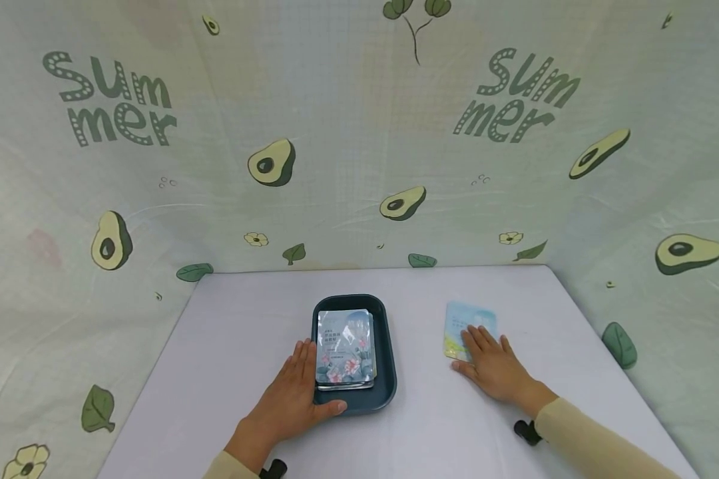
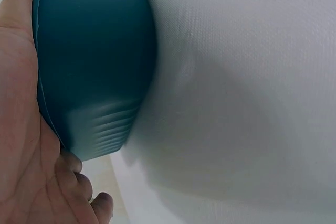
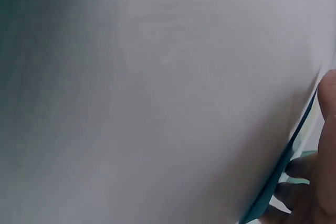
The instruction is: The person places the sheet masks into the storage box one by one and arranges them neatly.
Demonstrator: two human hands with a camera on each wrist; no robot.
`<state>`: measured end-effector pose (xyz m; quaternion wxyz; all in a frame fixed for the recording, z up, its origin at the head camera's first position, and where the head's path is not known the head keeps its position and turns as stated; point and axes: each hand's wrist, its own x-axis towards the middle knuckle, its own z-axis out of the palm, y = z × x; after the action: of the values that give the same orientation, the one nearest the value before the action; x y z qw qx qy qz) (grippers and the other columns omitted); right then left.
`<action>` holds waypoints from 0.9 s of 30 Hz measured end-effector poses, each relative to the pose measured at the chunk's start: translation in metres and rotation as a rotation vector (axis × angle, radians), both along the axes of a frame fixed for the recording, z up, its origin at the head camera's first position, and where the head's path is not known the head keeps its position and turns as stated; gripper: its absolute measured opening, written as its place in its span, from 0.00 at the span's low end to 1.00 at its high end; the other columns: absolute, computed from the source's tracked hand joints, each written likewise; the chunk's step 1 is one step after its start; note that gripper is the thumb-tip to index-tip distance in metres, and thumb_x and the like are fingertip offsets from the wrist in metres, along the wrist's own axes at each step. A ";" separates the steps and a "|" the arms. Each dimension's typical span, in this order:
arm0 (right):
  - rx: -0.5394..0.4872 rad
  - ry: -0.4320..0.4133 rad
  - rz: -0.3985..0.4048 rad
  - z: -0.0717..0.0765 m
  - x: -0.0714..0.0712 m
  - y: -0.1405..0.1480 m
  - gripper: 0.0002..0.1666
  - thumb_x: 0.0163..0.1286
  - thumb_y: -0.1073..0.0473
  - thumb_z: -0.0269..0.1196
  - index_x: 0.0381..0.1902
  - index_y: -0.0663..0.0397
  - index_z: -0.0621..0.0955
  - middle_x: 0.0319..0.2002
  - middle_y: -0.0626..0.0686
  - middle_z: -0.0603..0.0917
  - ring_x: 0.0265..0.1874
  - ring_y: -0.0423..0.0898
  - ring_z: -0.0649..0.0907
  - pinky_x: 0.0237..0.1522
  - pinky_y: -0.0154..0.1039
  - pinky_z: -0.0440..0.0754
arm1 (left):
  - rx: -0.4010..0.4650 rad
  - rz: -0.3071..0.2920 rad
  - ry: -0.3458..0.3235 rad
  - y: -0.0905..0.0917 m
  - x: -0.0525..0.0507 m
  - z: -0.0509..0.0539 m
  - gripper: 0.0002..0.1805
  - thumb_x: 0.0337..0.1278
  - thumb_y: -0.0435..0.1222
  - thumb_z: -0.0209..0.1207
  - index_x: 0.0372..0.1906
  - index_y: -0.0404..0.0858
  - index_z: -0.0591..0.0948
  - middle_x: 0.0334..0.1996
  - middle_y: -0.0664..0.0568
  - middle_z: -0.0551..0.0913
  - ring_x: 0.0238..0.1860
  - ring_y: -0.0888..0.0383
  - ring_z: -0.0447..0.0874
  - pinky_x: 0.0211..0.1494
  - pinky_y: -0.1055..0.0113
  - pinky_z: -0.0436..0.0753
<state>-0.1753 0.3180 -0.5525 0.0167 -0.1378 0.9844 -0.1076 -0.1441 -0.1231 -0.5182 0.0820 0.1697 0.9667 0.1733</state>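
In the head view, my left hand [image 1: 290, 396] rests against the left side of a dark teal tray [image 1: 386, 379], fingers straight along it and thumb across its near left corner. The left wrist view shows the palm beside the tray's wall [image 2: 94, 61]. A small stack of flat sachets [image 1: 344, 346] lies in the tray, the top one pale blue with pink flowers. To the right, my right hand [image 1: 494, 366] lies with spread fingers over a light blue and green sachet [image 1: 457, 319] on the table. Its edge [image 3: 278, 169] shows under the fingers in the right wrist view.
Both things are on a white-covered table [image 1: 263, 299]. A pale cloth [image 1: 335, 86] printed with avocados, leaves and lettering hangs behind it and along the sides. Dark wrist devices [image 1: 527, 432] sit under both wrists.
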 end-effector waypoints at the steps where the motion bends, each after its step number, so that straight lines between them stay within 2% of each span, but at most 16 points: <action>1: 0.002 0.004 0.002 0.001 0.000 0.000 0.50 0.81 0.31 0.53 0.79 0.67 0.66 0.79 0.69 0.64 0.79 0.72 0.62 0.71 0.82 0.55 | -0.001 0.000 0.000 0.000 0.000 0.000 0.71 0.56 0.77 0.59 0.84 0.29 0.48 0.86 0.37 0.47 0.87 0.40 0.42 0.84 0.42 0.57; 5: 0.032 0.074 0.011 0.008 -0.011 0.007 0.47 0.80 0.33 0.56 0.75 0.67 0.70 0.74 0.69 0.72 0.74 0.71 0.70 0.69 0.79 0.64 | 0.004 -0.001 0.001 0.000 0.001 0.001 0.71 0.56 0.76 0.59 0.84 0.28 0.48 0.86 0.36 0.48 0.86 0.40 0.42 0.84 0.42 0.57; 8: 0.062 0.144 -0.004 0.014 -0.028 0.020 0.47 0.77 0.33 0.60 0.73 0.69 0.72 0.69 0.70 0.76 0.68 0.71 0.75 0.65 0.75 0.71 | 0.012 -0.003 0.002 -0.001 0.001 0.002 0.70 0.57 0.75 0.60 0.84 0.28 0.48 0.85 0.36 0.48 0.86 0.39 0.42 0.84 0.42 0.56; 10: 0.084 0.161 -0.029 0.016 -0.040 0.030 0.50 0.75 0.30 0.61 0.73 0.67 0.71 0.66 0.70 0.77 0.66 0.71 0.75 0.64 0.73 0.73 | 0.017 -0.006 0.004 -0.001 0.002 0.002 0.70 0.58 0.74 0.61 0.84 0.27 0.48 0.85 0.35 0.48 0.86 0.39 0.42 0.84 0.41 0.57; 14: 0.110 0.115 -0.079 0.016 -0.058 0.045 0.59 0.68 0.20 0.60 0.75 0.63 0.71 0.64 0.69 0.76 0.64 0.70 0.72 0.63 0.72 0.70 | 0.018 -0.007 0.008 -0.001 0.003 0.001 0.69 0.59 0.73 0.60 0.84 0.27 0.48 0.85 0.34 0.48 0.86 0.38 0.42 0.84 0.41 0.57; 17: 0.116 0.070 -0.093 0.013 -0.065 0.050 0.65 0.64 0.15 0.57 0.76 0.64 0.70 0.64 0.69 0.75 0.64 0.69 0.71 0.64 0.72 0.68 | 0.015 -0.006 0.012 -0.002 0.003 0.000 0.69 0.59 0.74 0.60 0.84 0.27 0.48 0.85 0.34 0.48 0.86 0.38 0.42 0.84 0.41 0.56; 21: 0.123 0.043 -0.099 0.009 -0.070 0.052 0.66 0.63 0.14 0.58 0.76 0.65 0.70 0.65 0.69 0.74 0.63 0.69 0.71 0.64 0.72 0.68 | 0.014 -0.007 0.012 -0.002 0.002 -0.002 0.69 0.59 0.75 0.59 0.84 0.28 0.48 0.85 0.35 0.47 0.86 0.39 0.41 0.85 0.41 0.56; 27: 0.132 0.057 -0.098 0.007 -0.071 0.052 0.64 0.63 0.14 0.59 0.72 0.65 0.74 0.64 0.68 0.74 0.61 0.68 0.72 0.62 0.72 0.70 | 0.007 -0.011 0.019 -0.001 0.001 -0.002 0.70 0.58 0.75 0.58 0.84 0.28 0.48 0.85 0.35 0.48 0.86 0.39 0.42 0.84 0.42 0.57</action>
<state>-0.2462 0.3697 -0.5458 -0.0076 -0.0913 0.9950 -0.0391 -0.1434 -0.1244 -0.5206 0.0731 0.1770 0.9658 0.1748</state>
